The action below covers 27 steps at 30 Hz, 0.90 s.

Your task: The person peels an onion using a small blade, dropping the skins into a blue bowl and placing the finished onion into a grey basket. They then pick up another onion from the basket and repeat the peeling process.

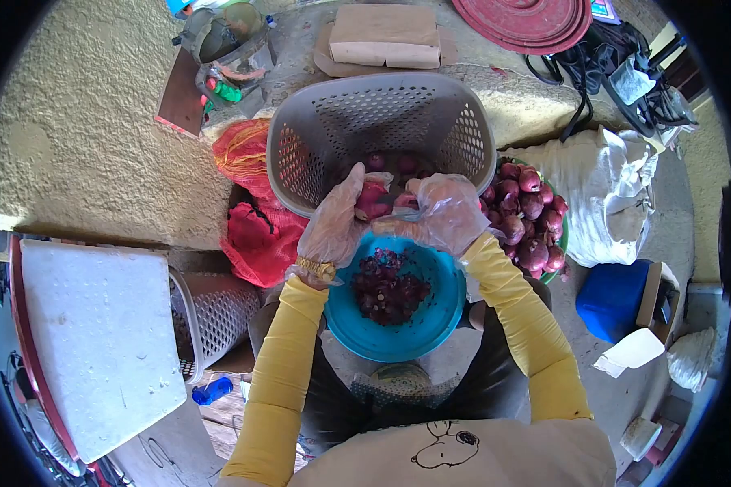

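Both my hands wear clear plastic gloves and meet between a grey perforated basket (382,93) and a blue basin (394,345). My left hand (335,223) is closed round a red onion (373,201). Close beside it, my right hand (447,213) has its fingers bent together near the onion; what they grip is too small to name. Dark red peelings and scraps (388,288) lie in the basin under my hands. A few onions (394,162) show at the bottom of the basket. To the right, a green-rimmed container holds many red onions (530,215).
Red mesh sacks (260,231) lie left of the basket, near a second perforated basket (215,316) and a white board (97,341). A white sack (597,195) and a blue container (613,300) stand right. A cardboard box (384,36) and a red lid (528,20) are behind.
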Each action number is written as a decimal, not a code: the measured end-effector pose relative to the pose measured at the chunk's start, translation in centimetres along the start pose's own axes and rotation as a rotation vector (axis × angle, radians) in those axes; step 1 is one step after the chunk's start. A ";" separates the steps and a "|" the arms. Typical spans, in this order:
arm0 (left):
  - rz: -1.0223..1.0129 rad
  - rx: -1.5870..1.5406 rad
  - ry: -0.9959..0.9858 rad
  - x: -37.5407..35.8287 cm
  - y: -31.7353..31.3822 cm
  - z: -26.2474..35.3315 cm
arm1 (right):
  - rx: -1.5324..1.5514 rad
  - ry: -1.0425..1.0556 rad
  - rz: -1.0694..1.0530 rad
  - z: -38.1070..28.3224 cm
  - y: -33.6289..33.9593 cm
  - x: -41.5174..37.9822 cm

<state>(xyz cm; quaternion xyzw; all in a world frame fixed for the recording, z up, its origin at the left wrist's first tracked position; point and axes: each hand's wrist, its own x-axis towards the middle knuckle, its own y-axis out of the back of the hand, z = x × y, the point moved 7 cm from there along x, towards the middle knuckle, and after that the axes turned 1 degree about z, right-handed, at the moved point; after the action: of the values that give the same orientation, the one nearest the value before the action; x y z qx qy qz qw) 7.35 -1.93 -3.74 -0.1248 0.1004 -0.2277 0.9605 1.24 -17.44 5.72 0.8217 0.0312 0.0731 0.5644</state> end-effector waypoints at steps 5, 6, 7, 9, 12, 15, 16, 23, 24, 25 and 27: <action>-0.028 0.093 -0.056 -0.3 -0.7 1.4 | 0.040 0.040 0.045 0.9 -0.9 -0.1; -0.064 0.036 0.020 -0.7 -1.4 2.0 | 0.030 0.044 0.054 1.0 -0.9 -0.1; -0.064 0.036 0.021 -0.9 -1.7 2.6 | 0.031 0.043 0.054 0.9 -0.8 0.0; -0.060 -0.303 0.191 -1.3 -2.1 2.2 | 0.012 -0.013 -0.027 1.1 -1.1 0.1; -0.057 -0.093 0.118 -1.1 -1.7 2.3 | 0.030 0.054 0.054 1.2 -1.4 -0.1; -0.016 0.254 -0.098 -0.6 -0.8 2.0 | 0.078 -0.012 0.036 1.2 -1.4 -0.1; -0.017 0.254 -0.098 -0.6 -0.6 2.0 | 0.078 -0.012 0.036 1.3 -1.5 0.0; -0.053 0.491 -0.199 -0.5 -0.5 2.1 | 0.096 0.091 -0.068 0.3 -2.1 0.0; -0.003 0.272 -0.143 -0.2 -0.1 1.5 | 0.079 0.132 -0.137 -0.3 -2.2 0.0; -0.003 0.272 -0.143 -0.1 0.1 1.4 | 0.079 0.133 -0.137 -0.4 -2.3 0.0; 0.006 0.346 -0.158 -0.1 0.5 1.5 | 0.139 0.196 -0.271 -0.9 -3.7 -0.4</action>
<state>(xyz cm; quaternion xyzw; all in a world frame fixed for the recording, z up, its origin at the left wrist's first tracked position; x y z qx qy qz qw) 7.83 -1.11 -2.47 0.0248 -0.0155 -0.2281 0.9732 0.84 -15.37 2.58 0.8360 0.2015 0.0737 0.5051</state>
